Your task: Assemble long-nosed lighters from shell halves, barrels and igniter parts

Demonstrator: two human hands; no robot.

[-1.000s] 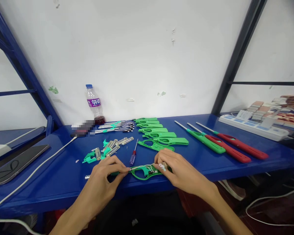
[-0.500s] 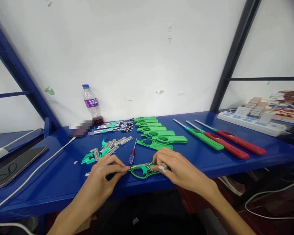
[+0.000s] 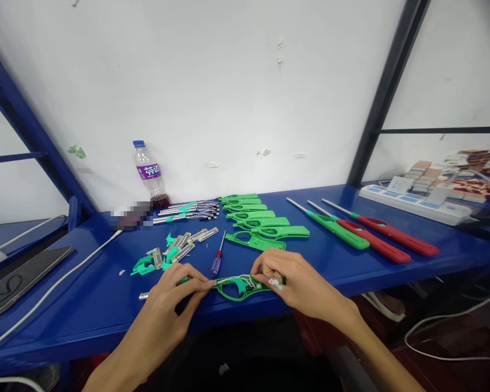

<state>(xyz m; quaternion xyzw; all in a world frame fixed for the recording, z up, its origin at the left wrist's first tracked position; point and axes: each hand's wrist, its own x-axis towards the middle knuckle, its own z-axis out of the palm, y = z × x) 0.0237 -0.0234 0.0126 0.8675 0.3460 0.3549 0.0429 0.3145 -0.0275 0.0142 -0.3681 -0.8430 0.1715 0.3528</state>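
One opened green shell (image 3: pixel 233 300) sits between my hands at the near edge of the table (image 3: pixel 106 294), its inside facing up; I cannot tell whether it rests there or is lifted slightly. I see its front forming a loop, a teal trigger (image 3: pixel 240 285) inside, and white wires (image 3: pixel 248 276) curving along the upper side toward the handle. On the far side of my left hand (image 3: pixel 182 291), a metal tube tip (image 3: pixel 143 296) pokes out.

I have the left fingers pinching the shell's narrow neck, thumb against index, the forearm slanting up from below. My right hand (image 3: pixel 286 274) comes in from the opposite side, knuckles raised, fingers curled around the handle end; what they cover I cannot make out.

Just past the shell lies a screwdriver (image 3: pixel 216 262), with clear tanks (image 3: pixel 207 234) near it and a row of green casings (image 3: pixel 292 232) behind. Farther right I see three lighters (image 3: pixel 338 231), one green, two red.
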